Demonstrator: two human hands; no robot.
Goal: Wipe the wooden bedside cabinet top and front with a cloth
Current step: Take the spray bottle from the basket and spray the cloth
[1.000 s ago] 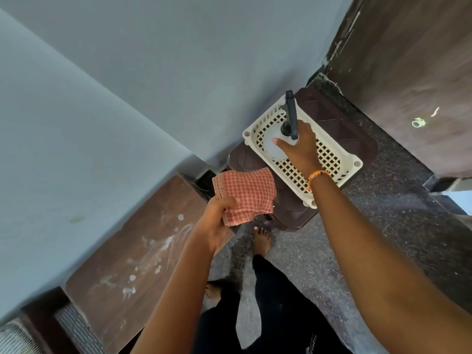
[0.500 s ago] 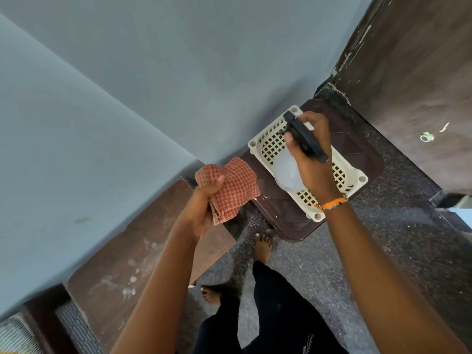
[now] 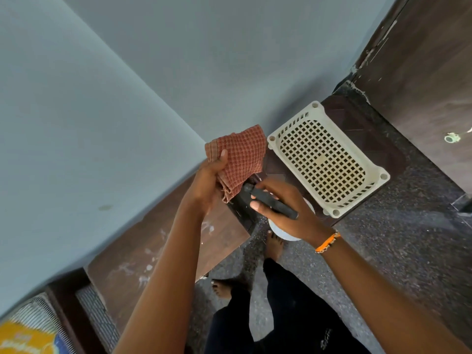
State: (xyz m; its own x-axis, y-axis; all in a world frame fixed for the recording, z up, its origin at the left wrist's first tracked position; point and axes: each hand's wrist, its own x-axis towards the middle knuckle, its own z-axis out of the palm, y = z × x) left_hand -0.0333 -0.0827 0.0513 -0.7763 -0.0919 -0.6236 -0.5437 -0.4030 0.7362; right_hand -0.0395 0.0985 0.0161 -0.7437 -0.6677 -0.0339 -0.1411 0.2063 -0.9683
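My left hand (image 3: 208,178) holds up a folded red checked cloth (image 3: 240,157) at the centre of the view. My right hand (image 3: 283,208) grips a white spray bottle (image 3: 282,229) by its black trigger head, whose nozzle points at the cloth and sits just below it. The wooden bedside cabinet top (image 3: 143,254) lies below my left arm against the blue-grey wall, brown with white smears and spots. Its front is not visible.
A cream perforated plastic basket (image 3: 329,159) rests empty on a dark brown plastic stool (image 3: 362,123) to the right. A dark wooden door (image 3: 421,72) stands at far right. My bare feet are on the speckled floor (image 3: 383,238). A bed edge shows at bottom left.
My right hand lifted the spray bottle out of the basket and brought it left and down to the cloth. My left hand raised the cloth toward the nozzle.
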